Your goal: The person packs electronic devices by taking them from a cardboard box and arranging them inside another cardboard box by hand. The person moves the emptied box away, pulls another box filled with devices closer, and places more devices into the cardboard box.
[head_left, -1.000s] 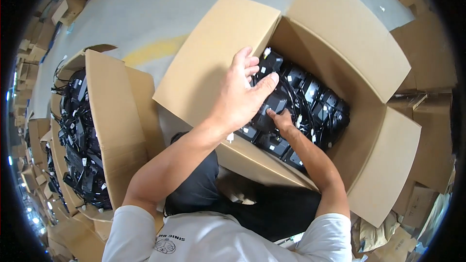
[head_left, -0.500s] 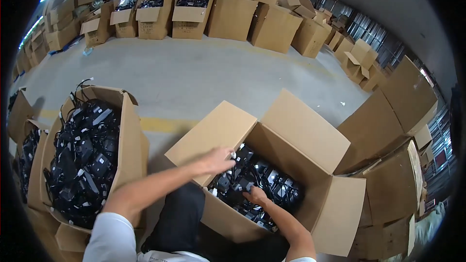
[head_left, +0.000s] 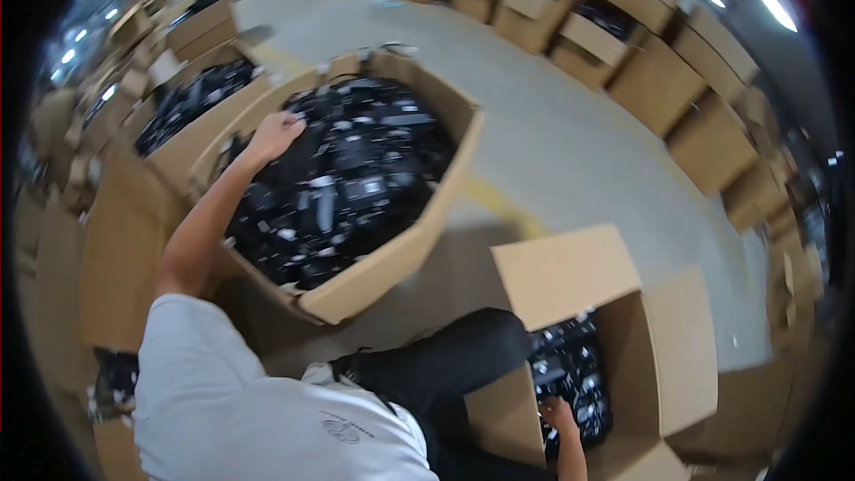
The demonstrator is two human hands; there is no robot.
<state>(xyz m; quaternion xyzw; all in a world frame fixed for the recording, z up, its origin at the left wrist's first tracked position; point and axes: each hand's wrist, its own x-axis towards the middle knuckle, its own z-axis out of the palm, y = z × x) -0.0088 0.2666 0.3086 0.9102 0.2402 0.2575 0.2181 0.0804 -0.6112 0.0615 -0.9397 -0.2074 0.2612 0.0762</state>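
My left hand (head_left: 279, 134) is over the left edge of a large open carton (head_left: 450, 205), its fingers curled together; motion blur hides what they may hold. The carton is heaped with black plastic devices (head_left: 365, 187), probably power adapters, tangled with black cables and small white connectors. My right hand (head_left: 557, 411) reaches down into a smaller open carton (head_left: 500, 405) at the lower right. Its fingers are bent against similar black devices (head_left: 570, 361) lying in there, and whatever they grip is hidden.
My black-trousered leg (head_left: 445, 352) lies between the two cartons. Another carton of black devices (head_left: 196, 107) stands beyond the large one at left. Several cartons (head_left: 659, 80) line the far side of the grey floor (head_left: 534, 116), which carries a yellow stripe (head_left: 503, 205).
My view has turned left. My left hand has moved from above the smaller carton across to the large carton on the left. My right hand stays inside the smaller one.
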